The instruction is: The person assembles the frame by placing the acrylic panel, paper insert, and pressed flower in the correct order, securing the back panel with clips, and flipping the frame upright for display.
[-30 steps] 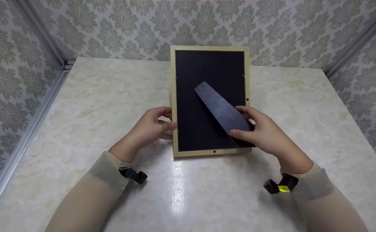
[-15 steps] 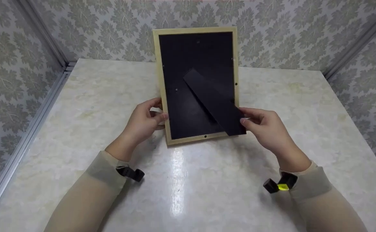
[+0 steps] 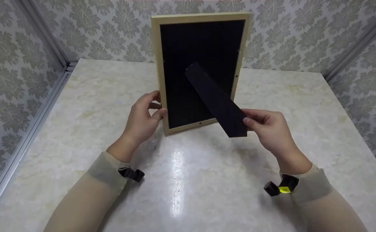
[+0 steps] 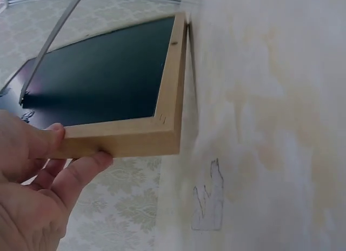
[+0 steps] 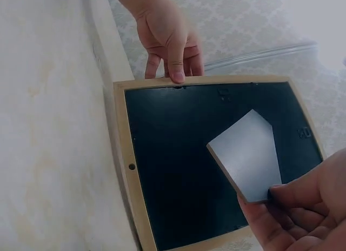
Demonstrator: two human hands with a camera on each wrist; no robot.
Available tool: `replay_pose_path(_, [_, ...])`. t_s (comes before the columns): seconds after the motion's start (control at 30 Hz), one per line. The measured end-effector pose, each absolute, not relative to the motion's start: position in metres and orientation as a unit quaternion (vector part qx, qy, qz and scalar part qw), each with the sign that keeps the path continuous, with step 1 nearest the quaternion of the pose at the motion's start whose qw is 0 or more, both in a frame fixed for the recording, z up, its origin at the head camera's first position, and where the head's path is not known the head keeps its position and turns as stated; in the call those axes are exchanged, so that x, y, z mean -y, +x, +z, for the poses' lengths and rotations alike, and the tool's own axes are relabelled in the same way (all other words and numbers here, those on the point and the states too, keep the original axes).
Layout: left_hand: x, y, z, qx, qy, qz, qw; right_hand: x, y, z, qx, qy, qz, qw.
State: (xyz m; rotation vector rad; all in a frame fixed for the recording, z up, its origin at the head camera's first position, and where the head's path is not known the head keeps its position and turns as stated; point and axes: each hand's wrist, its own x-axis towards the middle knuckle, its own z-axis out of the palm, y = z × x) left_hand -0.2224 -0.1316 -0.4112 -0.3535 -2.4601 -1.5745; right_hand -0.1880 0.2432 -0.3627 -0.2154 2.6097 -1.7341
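A picture frame (image 3: pixel 159 74) with a pale wooden border and a black back board (image 3: pixel 181 93) stands nearly upright, its back towards me. Out from the board slants its black stand leg (image 3: pixel 215 100), swung away at the lower end. My left hand (image 3: pixel 142 117) grips the frame's left side near the bottom, thumb on the border and fingers behind. Between thumb and fingers, my right hand (image 3: pixel 271 129) pinches the lower right edge of the stand leg. The right wrist view shows the leg (image 5: pixel 248 153) clear of the board. The frame's front is hidden.
Beneath lies a glossy, pale marbled table (image 3: pixel 204 180). Patterned wallpaper (image 3: pixel 284 42) rises behind and at both sides, with a metal rail (image 3: pixel 23 132) at the left. A small outlined, seemingly clear patch (image 4: pixel 208 207) shows on the table near my left hand.
The frame has tipped more upright, its top rising and its lower edge moving away from me. My right hand has shifted to the leg's edge, and the leg has swung farther out.
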Motion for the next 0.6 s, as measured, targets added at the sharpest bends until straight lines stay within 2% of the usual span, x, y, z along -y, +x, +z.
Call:
replay_pose_path(0.1, [0.1321, -0.2224, -0.4110, 0.840, -0.130, -0.505, 0.146, -0.2418, -0.1876, -0.3620, -0.826, -0.069, -0.560, -0.008])
replay_pose_path(0.23, [0.1334, -0.2232, -0.4118, 0.850, -0.128, -0.479, 0.178, -0.2401, -0.1859, -0.3621, -0.819, -0.072, -0.569, -0.008])
replay_pose_path(0.6, [0.1353, -0.2202, -0.4087, 0.853, -0.118, -0.472, 0.190, -0.2398, -0.1874, -0.3686, -0.818, -0.090, -0.568, -0.009])
